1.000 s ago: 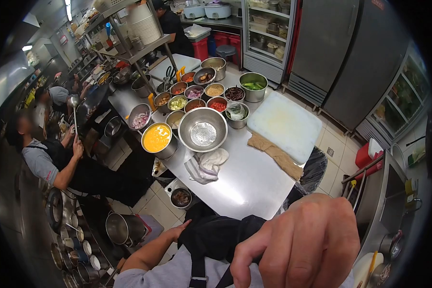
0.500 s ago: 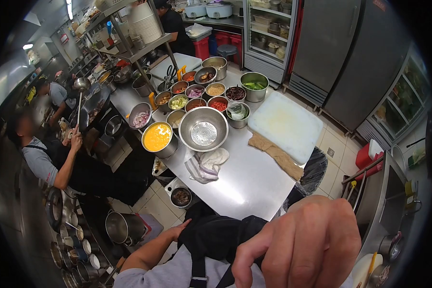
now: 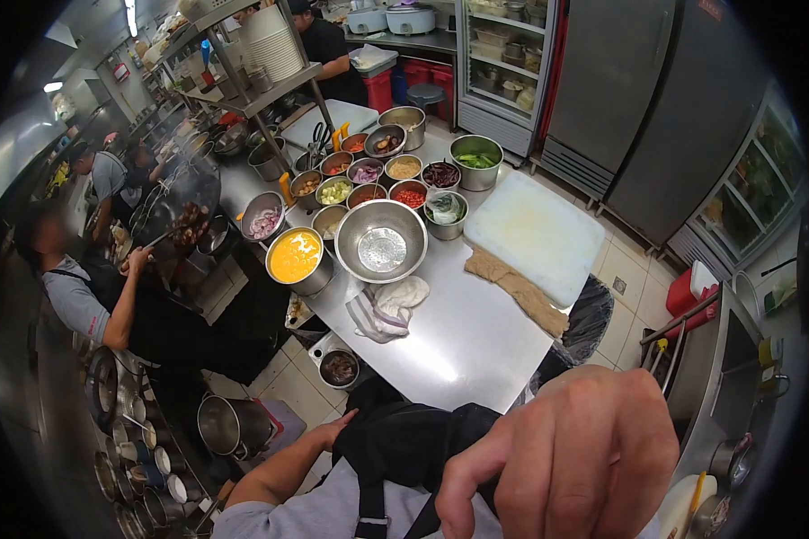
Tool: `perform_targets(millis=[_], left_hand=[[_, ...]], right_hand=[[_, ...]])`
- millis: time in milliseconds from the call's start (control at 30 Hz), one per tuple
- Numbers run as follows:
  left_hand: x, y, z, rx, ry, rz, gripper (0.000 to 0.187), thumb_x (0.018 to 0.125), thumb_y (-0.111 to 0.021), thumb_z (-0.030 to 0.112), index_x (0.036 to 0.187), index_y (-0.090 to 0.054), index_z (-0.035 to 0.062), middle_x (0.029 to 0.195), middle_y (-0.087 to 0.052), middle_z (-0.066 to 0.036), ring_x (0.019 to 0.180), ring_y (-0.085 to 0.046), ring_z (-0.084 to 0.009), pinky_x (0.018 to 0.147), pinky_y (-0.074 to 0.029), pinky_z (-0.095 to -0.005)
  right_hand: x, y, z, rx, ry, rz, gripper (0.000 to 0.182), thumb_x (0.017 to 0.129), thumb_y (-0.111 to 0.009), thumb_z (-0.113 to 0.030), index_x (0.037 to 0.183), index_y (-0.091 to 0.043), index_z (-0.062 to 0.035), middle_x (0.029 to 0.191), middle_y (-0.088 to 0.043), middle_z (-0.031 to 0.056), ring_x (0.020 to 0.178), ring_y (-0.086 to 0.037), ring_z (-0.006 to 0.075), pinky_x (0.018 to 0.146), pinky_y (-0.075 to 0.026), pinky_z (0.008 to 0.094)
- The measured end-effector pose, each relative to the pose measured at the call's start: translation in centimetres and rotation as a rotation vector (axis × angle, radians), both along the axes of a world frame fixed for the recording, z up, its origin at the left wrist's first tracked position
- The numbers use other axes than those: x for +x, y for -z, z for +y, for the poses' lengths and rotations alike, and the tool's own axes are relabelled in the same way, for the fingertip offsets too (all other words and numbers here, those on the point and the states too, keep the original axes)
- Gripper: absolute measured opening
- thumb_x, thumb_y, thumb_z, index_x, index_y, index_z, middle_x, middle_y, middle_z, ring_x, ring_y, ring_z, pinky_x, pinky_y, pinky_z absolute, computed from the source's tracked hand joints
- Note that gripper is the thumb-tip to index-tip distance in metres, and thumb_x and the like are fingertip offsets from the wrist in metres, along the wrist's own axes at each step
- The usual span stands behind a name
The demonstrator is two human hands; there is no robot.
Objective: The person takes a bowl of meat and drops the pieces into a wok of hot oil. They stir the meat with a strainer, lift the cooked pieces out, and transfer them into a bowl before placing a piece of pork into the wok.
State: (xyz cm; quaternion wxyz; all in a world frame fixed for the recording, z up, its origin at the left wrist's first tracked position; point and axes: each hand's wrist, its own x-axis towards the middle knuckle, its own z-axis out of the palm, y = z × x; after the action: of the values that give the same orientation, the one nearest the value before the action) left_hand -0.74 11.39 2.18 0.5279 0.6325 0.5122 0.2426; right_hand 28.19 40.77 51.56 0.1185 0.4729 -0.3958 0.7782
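Note:
Close to the camera, my right hand [image 3: 562, 454] is raised with its fingers curled in; the fingertips are hidden, so anything inside it cannot be seen. My left hand [image 3: 337, 429] rests at my side against the black apron [image 3: 404, 440], its fingers mostly out of sight. In front of me is a steel table [image 3: 449, 350]. On it stand a wide steel bowl [image 3: 382, 251] with nothing but a shiny bottom showing, a pot of yellow liquid [image 3: 295, 256] and a crumpled white cloth [image 3: 394, 308]. Neither hand touches these.
Several steel containers of cut vegetables [image 3: 365, 172] crowd the table's far side. To the right lie a white cutting board [image 3: 535, 235] and a brown cloth [image 3: 517, 292]. At left, a co-worker [image 3: 90, 287] tends a steaming wok [image 3: 189, 211]. Tall refrigerators [image 3: 611, 90] line the back.
The co-worker at left has lowered the raised ladle into the wok, where dark food and steam now show. Behind the shelf, another person's arm has come into view. My hands stay nearly still.

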Motion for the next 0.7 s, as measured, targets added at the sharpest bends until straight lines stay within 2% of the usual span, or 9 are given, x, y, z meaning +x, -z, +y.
perform_targets(millis=[233,300,433,500,633,700], left_hand=[[-0.3,0.5,-0.3,-0.171,-0.033,0.048,0.066,0.082,-0.061,0.024,0.143,-0.038,0.0121,0.15,-0.033,-0.012,0.142,-0.021,-0.032,0.117,-0.001,-0.0541],[-0.5,0.9,-0.5,-0.097,0.04,0.043,0.066,0.083,-0.061,0.024,0.144,-0.038,0.0123,0.151,-0.033,-0.012,0.143,-0.02,-0.0314,0.117,-0.001,-0.0522],[-0.3,0.8,-0.5,-0.032,0.03,0.034,0.066,0.083,-0.061,0.025,0.144,-0.037,0.0128,0.151,-0.032,-0.012,0.143,-0.02,-0.0311,0.118,-0.001,-0.0507],[0.0,-0.5,-0.1,-0.189,-0.016,0.067,0.066,0.084,-0.061,0.026,0.144,-0.037,0.0132,0.151,-0.032,-0.012,0.143,-0.019,-0.0307,0.118,-0.001,-0.0502],[0.0,-0.4,-0.2,-0.121,0.022,0.072,0.066,0.085,-0.061,0.028,0.144,-0.036,0.0133,0.151,-0.032,-0.011,0.143,-0.02,-0.0306,0.118,0.0,-0.05],[0.1,0.2,-0.4,-0.085,-0.033,0.036,0.067,0.084,-0.061,0.029,0.144,-0.037,0.0134,0.151,-0.033,-0.011,0.143,-0.019,-0.0307,0.118,0.0,-0.0502]], right_hand=[[-0.7,-0.2,0.3,0.077,-0.059,0.024,0.012,0.097,-0.045,-0.003,0.087,-0.05,0.0029,0.069,-0.059,0.0201,0.071,-0.06,0.033,0.088,-0.033,0.0692],[-1.3,0.3,-0.3,0.004,0.069,0.216,0.01,0.087,-0.062,-0.003,0.077,-0.063,0.0001,0.069,-0.066,0.0164,0.061,-0.059,0.0239,0.089,-0.043,0.05],[-0.6,0.5,-0.2,-0.007,0.076,0.174,0.007,0.087,-0.061,-0.002,0.081,-0.062,-0.0005,0.072,-0.068,0.0163,0.064,-0.06,0.0239,0.091,-0.042,0.0523],[0.0,-0.1,0.0,0.025,0.011,0.016,0.012,0.097,-0.045,-0.003,0.088,-0.05,0.0024,0.07,-0.06,0.0195,0.071,-0.06,0.0327,0.087,-0.034,0.0693],[-0.1,-0.3,0.0,0.047,-0.003,0.016,0.011,0.097,-0.045,-0.003,0.088,-0.05,0.0021,0.07,-0.06,0.0192,0.071,-0.06,0.0326,0.087,-0.034,0.0692],[-0.1,-0.3,0.0,0.043,-0.004,0.017,0.011,0.096,-0.046,-0.003,0.088,-0.049,0.0019,0.07,-0.06,0.0191,0.071,-0.06,0.0322,0.087,-0.035,0.069]])
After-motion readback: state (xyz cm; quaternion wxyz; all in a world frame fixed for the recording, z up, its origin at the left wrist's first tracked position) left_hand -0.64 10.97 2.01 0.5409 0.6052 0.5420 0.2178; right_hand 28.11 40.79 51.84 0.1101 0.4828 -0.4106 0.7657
